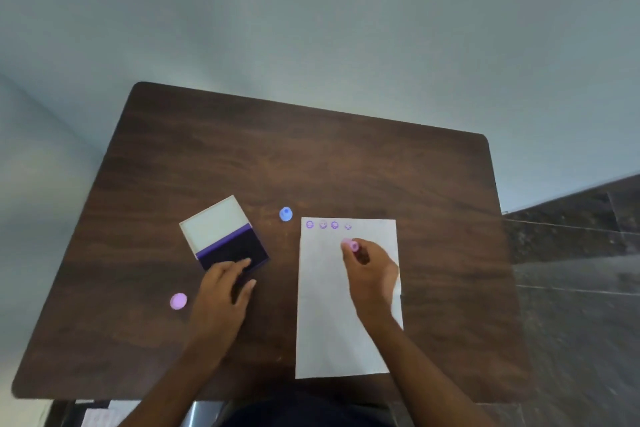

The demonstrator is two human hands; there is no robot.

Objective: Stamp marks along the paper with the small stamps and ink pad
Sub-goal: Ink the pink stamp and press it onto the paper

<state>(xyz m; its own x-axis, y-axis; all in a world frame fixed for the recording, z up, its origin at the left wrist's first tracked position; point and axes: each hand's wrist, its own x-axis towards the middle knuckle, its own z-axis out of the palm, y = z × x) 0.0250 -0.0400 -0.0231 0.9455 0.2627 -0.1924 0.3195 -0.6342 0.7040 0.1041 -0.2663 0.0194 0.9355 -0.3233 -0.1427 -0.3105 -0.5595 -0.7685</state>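
Note:
A white sheet of paper (332,305) lies on the dark wooden table (311,156), with several purple smiley marks in a row along its top edge. My right hand (370,270) pinches a small pink stamp (353,245) just above the paper, below the marks. The open ink pad (235,248) lies to the left, its white lid folded back. My left hand (221,295) rests with straight fingers on the pad's near edge. A blue stamp (285,214) stands between pad and paper.
A pink cap or stamp (178,301) lies on the table left of my left hand. The table's far half is bare wood. A dark tiled floor shows at the right, a pale wall behind.

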